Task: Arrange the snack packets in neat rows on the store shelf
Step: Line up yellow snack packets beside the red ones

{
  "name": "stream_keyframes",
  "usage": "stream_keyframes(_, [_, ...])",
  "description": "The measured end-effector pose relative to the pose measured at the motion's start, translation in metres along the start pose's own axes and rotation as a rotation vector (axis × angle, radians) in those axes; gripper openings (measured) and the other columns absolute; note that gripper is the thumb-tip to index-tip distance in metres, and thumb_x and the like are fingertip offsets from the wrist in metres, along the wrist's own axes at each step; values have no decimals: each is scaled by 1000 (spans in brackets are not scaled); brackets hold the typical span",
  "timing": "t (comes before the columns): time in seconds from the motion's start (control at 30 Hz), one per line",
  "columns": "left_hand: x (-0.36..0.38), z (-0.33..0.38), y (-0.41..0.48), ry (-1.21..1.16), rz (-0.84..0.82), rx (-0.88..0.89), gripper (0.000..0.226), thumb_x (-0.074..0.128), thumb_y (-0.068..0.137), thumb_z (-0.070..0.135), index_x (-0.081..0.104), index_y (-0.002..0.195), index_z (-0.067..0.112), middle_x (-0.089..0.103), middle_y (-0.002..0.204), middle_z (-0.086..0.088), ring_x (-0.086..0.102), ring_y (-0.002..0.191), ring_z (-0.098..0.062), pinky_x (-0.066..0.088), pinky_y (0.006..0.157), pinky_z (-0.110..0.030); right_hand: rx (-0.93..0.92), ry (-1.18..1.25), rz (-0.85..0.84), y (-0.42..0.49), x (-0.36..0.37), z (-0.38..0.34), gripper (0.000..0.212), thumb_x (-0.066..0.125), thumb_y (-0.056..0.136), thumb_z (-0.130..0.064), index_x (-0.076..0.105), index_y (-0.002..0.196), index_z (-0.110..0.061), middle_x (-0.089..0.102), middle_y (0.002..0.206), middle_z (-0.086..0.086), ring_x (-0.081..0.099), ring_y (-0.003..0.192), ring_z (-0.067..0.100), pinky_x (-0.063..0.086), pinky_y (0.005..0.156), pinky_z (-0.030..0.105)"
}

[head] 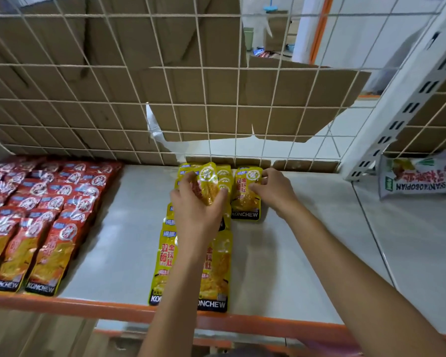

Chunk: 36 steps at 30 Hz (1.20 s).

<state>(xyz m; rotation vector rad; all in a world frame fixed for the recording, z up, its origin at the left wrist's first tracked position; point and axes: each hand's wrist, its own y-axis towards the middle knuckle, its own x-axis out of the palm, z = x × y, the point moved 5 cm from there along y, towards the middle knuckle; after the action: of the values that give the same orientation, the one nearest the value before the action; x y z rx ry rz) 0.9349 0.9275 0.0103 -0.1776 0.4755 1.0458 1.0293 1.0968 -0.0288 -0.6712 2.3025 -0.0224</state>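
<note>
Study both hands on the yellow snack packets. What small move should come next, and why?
Probably the left hand should lay its gripped yellow packet just in front of the lone yellow packet that the right hand pinches by the wire grid. That packet starts a new row, while the two yellow rows beside it already reach the orange shelf edge.

Open shelf (307, 240) right of yellow packets (246, 199)

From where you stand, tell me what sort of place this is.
Most likely a shop being stocked: a display shelf with an orange front edge and wire-grid back, red snack packets and yellow packets laid in rows, and cardboard cartons behind it.
</note>
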Motion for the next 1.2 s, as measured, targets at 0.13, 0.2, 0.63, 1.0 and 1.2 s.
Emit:
stream_keyframes(0.13, [7,3,-2,28,-23,37,67,71,80,34,41,138,20,42,127,-5,48,111,-16,26,80,-8,-7,-47,26,2,3,0,51,68,82,-28,47,125,-9,62,115,12,54,112,28,43,88,35])
stream_keyframes(0.2, [12,6,-4,63,-37,75,67,70,80,36,41,138,20,44,128,-4,46,114,-15,25,80,-9,-7,-70,38,2,3,1,50,69,82,-28,46,123,-9,62,113,12,55,111,29,43,87,35])
stream_keyframes(0.63, [33,13,-15,147,-95,139,69,70,81,34,40,140,16,44,130,-7,45,119,-18,24,85,-10,-9,22,63,11,-3,0,55,69,83,-29,46,128,-8,58,125,11,51,119,26,40,96,34])
stream_keyframes(1.0, [35,14,-23,179,-102,144,76,74,77,35,39,142,15,41,133,-9,42,121,-20,24,86,-10,-51,198,140,-15,-15,-4,27,59,89,-28,60,112,-13,65,103,1,60,95,17,43,85,29])
stream_keyframes(1.2, [45,24,-26,141,-176,259,65,71,81,13,41,140,11,48,129,-12,48,116,-23,23,83,0,-18,609,-201,-52,-7,-5,9,57,90,-5,65,92,-6,65,83,15,58,73,23,48,70,39])
